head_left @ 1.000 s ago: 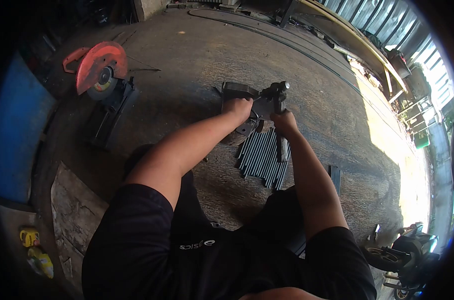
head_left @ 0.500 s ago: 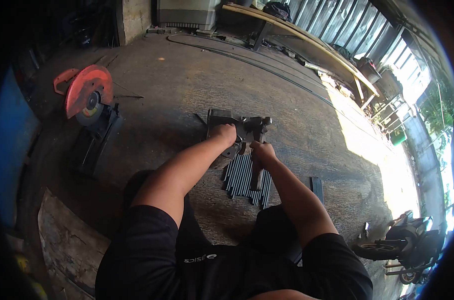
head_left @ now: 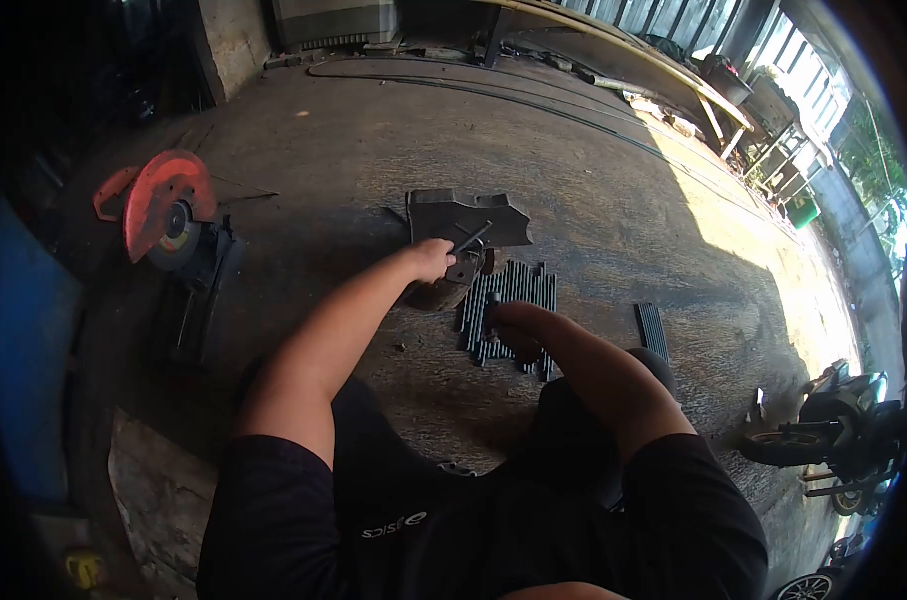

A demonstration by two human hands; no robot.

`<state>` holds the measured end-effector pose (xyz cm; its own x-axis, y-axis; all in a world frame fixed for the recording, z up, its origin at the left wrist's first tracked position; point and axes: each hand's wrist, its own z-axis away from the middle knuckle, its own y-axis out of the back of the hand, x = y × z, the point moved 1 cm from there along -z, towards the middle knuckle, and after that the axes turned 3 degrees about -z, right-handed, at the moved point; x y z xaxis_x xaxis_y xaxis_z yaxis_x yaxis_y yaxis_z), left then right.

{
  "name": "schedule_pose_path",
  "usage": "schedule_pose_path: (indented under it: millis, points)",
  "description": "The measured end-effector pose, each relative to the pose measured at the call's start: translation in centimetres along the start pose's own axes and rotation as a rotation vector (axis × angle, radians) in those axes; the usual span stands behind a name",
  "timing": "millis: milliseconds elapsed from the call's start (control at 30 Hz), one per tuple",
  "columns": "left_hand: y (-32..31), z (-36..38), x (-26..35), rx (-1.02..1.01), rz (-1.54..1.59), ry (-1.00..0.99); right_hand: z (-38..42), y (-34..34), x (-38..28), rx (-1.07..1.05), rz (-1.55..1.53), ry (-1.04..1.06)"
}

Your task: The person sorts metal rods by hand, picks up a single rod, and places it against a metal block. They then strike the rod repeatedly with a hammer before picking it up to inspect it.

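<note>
Near the middle of the floor sits a dark metal block with a wide plate (head_left: pixel 469 222). My left hand (head_left: pixel 434 260) is closed at its near edge, round the lower end of a short metal rod (head_left: pixel 474 237) that slants up to the right across the plate. My right hand (head_left: pixel 519 325) grips a hammer (head_left: pixel 493 312), seen foreshortened, above several thin metal rods (head_left: pixel 534 290) lying side by side. Part of the hammer handle is hidden by the hand.
A red cut-off saw (head_left: pixel 169 210) stands at the left. A smaller bundle of rods (head_left: pixel 652 330) lies right of my right hand. Long thin bars (head_left: pixel 534 105) stretch over the far floor. A motorcycle (head_left: pixel 834 430) is at the right, and a wooden bench (head_left: pixel 624 42) at the back.
My right hand has drawn the hammer back from the metal block, down over the rods. My left hand has shifted slightly left, and the slanting rod now shows. The view has turned a little.
</note>
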<state>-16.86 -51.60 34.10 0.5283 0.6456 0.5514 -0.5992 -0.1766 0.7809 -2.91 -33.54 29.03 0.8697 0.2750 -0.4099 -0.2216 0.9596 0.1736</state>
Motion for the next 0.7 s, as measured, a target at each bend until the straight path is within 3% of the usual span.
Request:
schedule_pose_path:
  millis: [67, 200, 267, 300, 367, 500, 567, 600, 667, 700]
  points:
    - [0.1, 1.2, 0.5, -0.047, 0.134, 0.025, 0.0, -1.7, 1.0, -0.173, -0.019, -0.175]
    - [-0.5, 3.7, 0.8, -0.157, 0.395, 0.025, -1.3, -4.1, 0.9, -0.312, 0.03, -0.075]
    - [-1.1, 4.1, 0.1, -0.268, 0.555, -0.032, -4.9, -4.7, 1.0, -0.546, 0.216, -0.005]
    - [-1.2, 4.5, 0.3, -0.266, 0.546, -0.02, -6.9, -4.9, 1.0, -0.557, 0.217, 0.005]
    - [-1.2, 5.6, 1.4, -0.32, 0.815, 0.062, -10.7, -5.3, 1.2, -0.741, 0.209, -0.066]
    - [-0.7, 6.8, 3.7, -0.29, 0.916, 0.049, -13.4, -5.5, 1.2, -0.771, -0.026, 0.072]
    - [-0.4, 7.1, 4.6, -0.278, 0.915, 0.044, -12.1, -4.4, 0.0, -0.689, 1.095, 1.365]
    - [-0.3, 7.1, 5.0, -0.26, 0.918, 0.019, -12.7, -4.4, 0.5, -0.686, 1.094, 1.362]
    - [0.0, 7.0, 5.5, -0.252, 0.915, -0.012, -14.7, -4.4, 1.5, -0.787, 0.423, 1.309]
    - [0.2, 7.0, 5.7, -0.249, 0.938, -0.04, -13.0, -4.2, 1.1, -0.777, 0.423, 1.308]
